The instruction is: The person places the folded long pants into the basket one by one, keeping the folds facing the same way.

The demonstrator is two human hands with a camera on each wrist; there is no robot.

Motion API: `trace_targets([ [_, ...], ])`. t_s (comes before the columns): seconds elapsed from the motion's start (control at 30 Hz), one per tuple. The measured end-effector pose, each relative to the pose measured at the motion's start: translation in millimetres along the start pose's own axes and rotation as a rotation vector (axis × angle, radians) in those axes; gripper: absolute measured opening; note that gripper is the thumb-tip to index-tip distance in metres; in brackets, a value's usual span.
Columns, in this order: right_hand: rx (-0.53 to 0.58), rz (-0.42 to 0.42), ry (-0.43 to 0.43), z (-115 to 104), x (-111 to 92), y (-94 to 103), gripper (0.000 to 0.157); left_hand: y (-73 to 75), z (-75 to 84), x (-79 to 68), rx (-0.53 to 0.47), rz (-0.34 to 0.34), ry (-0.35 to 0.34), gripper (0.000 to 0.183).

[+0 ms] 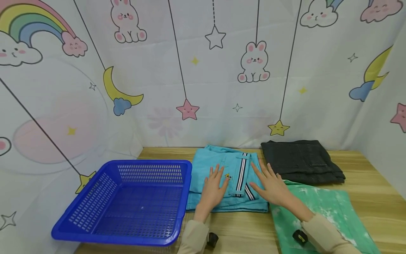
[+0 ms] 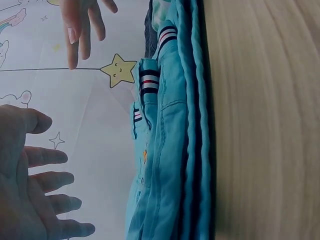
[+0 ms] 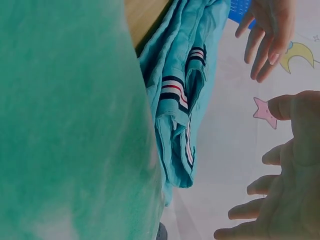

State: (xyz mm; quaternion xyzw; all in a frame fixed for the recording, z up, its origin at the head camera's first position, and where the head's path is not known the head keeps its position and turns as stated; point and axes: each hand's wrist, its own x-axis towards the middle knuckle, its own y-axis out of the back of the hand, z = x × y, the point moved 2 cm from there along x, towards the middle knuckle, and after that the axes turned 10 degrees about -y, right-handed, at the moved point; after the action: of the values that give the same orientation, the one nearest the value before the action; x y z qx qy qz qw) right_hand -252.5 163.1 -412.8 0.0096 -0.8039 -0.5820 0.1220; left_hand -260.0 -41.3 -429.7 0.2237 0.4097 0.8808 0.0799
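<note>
Folded turquoise trousers with a striped band and a small embroidered figure lie on the table, their stacked layers showing side-on in the left wrist view. Above their left half is my left hand, fingers spread and holding nothing. My right hand is over their right edge, its fingers also spread and bare. Both wrist views show a gap between the hands and the cloth. In the right wrist view, green cloth fills the left side, with the turquoise folds beyond it.
A blue plastic basket with nothing in it stands at the left. Folded dark grey trousers lie at the back right. A green mottled garment lies in front of them, under my right forearm. A printed curtain backs the wooden table.
</note>
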Motion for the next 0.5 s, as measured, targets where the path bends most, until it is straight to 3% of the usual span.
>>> trace_targets([
  [0.5, 0.202, -0.093, -0.015, 4, -3, 1.5, 0.063, 10.3, 2.0, -12.2, 0.022, 0.016, -0.02, 0.047],
])
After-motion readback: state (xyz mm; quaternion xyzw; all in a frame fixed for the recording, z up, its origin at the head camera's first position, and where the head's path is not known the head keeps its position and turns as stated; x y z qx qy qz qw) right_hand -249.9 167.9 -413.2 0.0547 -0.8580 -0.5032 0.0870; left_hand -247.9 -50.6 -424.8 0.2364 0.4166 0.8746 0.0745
